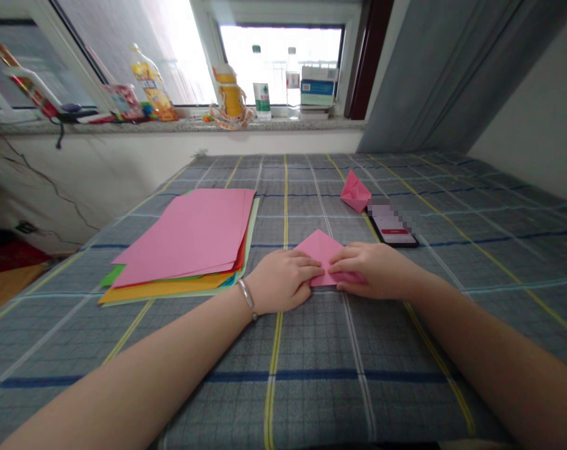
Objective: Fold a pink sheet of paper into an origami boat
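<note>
A folded pink sheet of origami paper [319, 242] lies on the plaid cloth, its pointed top facing away from me. Over its left side rests my left hand [283, 280], fingers curled together and fingertips pressing the paper near its middle; a silver bangle circles the wrist. From the right, my right hand [376, 270] grips the paper's right corner, with fingers bent over it and thumb at the lower edge. Both hands hide the side corners of the paper. Beyond them stands a folded pink paper piece [355, 192], touching or nearly touching a phone [396, 232].
To the left lies a stack of coloured paper [189, 234], pink on top. The plaid cloth [236, 387] covers the surface. Along the windowsill [170, 127] stand a yellow bottle [230, 97], clear bottles [293, 87], boxes [317, 87] and a juice bottle [152, 87]. A grey curtain [433, 75] hangs right.
</note>
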The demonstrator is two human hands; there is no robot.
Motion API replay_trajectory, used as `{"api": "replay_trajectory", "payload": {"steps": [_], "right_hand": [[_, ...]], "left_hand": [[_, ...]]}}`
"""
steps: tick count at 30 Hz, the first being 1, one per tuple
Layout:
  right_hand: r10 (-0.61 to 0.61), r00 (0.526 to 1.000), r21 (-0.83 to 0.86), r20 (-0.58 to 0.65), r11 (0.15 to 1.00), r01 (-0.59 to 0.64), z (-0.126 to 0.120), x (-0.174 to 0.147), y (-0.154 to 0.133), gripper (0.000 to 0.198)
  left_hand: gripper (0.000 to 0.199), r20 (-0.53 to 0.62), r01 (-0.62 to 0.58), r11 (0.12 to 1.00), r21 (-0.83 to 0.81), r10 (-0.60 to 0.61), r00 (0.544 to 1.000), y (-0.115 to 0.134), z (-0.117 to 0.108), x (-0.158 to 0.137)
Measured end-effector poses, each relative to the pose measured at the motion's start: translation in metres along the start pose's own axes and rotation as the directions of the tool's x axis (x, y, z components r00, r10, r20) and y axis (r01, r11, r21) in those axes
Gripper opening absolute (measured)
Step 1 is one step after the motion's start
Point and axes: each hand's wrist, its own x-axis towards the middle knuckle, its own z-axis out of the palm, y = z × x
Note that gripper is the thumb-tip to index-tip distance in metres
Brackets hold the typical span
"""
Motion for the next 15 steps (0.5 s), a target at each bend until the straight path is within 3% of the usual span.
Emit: {"api": "replay_trajectory", "payload": {"steps": [11, 15], "right_hand": [[0.018, 0.999, 0.069, 0.034, 0.997, -0.021, 0.0014, -0.0015, 0.0059, 0.02], [0.058, 0.997, -0.011, 0.045, 0.998, -0.058, -0.0019, -0.0014, -0.0004, 0.021]], "left_hand": [[0.033, -0.004, 0.041, 0.999, -0.033, -0.041, 0.999, -0.0017, 0.004, 0.0005], [0.032, -0.029, 0.055, 0.997, -0.055, -0.057, 0.998, -0.0003, 0.0039, 0.0007]]}}
